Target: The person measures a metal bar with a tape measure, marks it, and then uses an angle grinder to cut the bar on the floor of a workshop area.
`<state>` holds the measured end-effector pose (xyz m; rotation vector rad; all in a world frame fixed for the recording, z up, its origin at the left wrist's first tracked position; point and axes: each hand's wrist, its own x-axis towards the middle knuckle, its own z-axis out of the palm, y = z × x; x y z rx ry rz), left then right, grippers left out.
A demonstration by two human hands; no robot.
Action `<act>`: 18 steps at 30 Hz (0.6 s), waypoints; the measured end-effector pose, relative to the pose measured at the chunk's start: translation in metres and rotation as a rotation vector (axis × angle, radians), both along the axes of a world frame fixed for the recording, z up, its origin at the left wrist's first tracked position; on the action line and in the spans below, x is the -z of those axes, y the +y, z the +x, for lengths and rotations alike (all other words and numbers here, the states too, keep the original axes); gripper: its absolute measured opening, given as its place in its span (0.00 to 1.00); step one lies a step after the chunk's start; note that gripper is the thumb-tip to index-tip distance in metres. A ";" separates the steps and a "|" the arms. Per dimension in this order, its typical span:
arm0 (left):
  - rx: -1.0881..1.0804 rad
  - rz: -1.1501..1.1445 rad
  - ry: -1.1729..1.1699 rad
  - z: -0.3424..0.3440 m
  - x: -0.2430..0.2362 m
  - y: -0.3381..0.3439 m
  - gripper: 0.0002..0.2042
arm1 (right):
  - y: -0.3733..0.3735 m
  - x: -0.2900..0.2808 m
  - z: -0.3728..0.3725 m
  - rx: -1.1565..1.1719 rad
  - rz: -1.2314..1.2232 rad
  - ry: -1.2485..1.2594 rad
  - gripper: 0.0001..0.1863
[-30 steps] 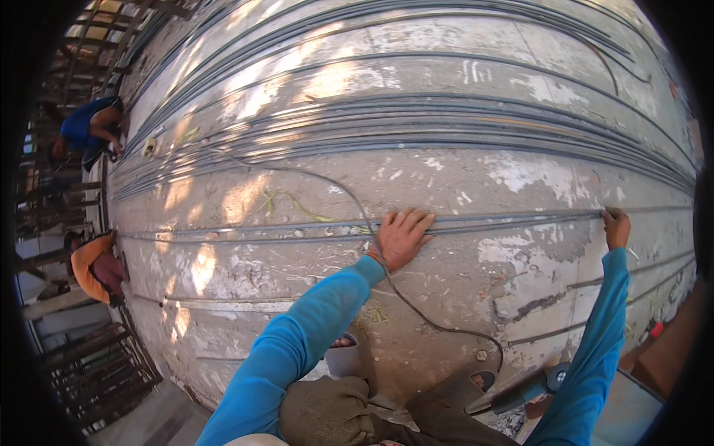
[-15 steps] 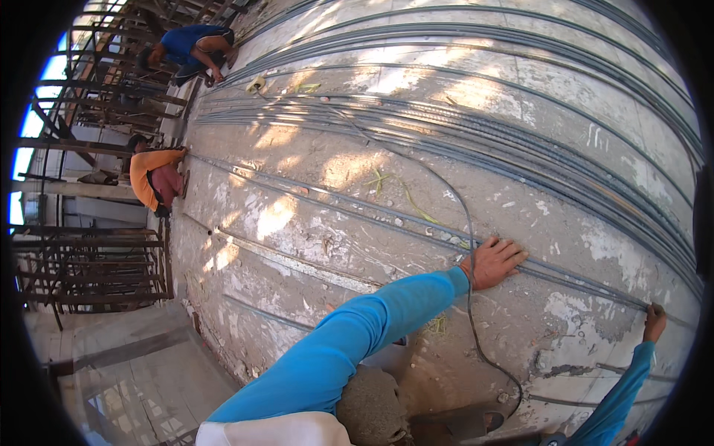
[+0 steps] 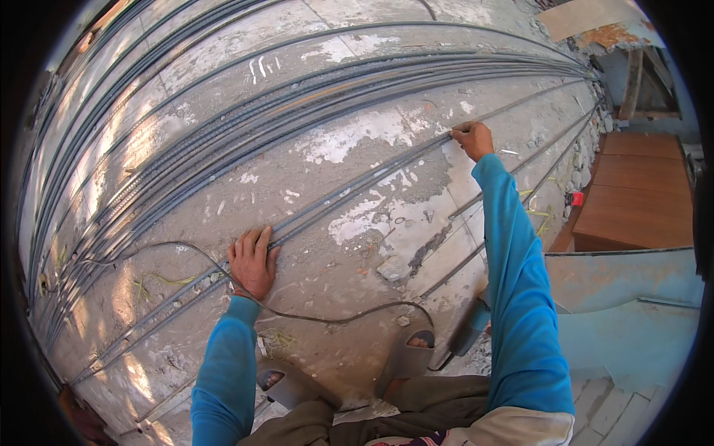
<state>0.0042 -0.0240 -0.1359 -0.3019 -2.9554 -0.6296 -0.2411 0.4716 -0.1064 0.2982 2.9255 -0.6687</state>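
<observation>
Two thin steel rebars (image 3: 349, 195) lie side by side along the dusty concrete floor. My left hand (image 3: 253, 262) rests on them with its fingers stretched out, pressing from above. Further right, my right hand (image 3: 474, 140) is closed, pinching the rebars near where their ends come together. A dark power cable (image 3: 338, 320) runs across my left wrist and curves toward my feet. Beside my foot lies a dark power tool (image 3: 467, 331), partly hidden by my right forearm, so its full shape cannot be made out.
Beyond my hands lies a long bundle of rebars (image 3: 297, 95). Shorter bars (image 3: 454, 271) rest near my sandals (image 3: 401, 360). Brown wooden panels (image 3: 632, 193), a pale sheet (image 3: 625, 342) and rubble (image 3: 584, 175) are at the right.
My view has swung to the right, so the two co-workers are out of sight and the wooden panels show. Both hands keep their places on the rebars.
</observation>
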 end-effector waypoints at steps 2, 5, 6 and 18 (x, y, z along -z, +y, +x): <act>-0.003 -0.005 -0.006 0.002 0.001 -0.003 0.22 | -0.007 -0.001 0.000 -0.011 -0.021 -0.019 0.13; -0.002 -0.012 0.006 0.001 0.001 -0.006 0.22 | -0.016 -0.002 -0.004 -0.072 0.103 -0.012 0.13; -0.003 -0.009 0.008 0.000 0.001 -0.006 0.22 | -0.018 -0.001 -0.007 -0.095 0.119 0.021 0.12; -0.004 -0.020 0.004 -0.004 0.000 -0.001 0.22 | -0.009 0.000 -0.012 -0.249 0.254 0.035 0.12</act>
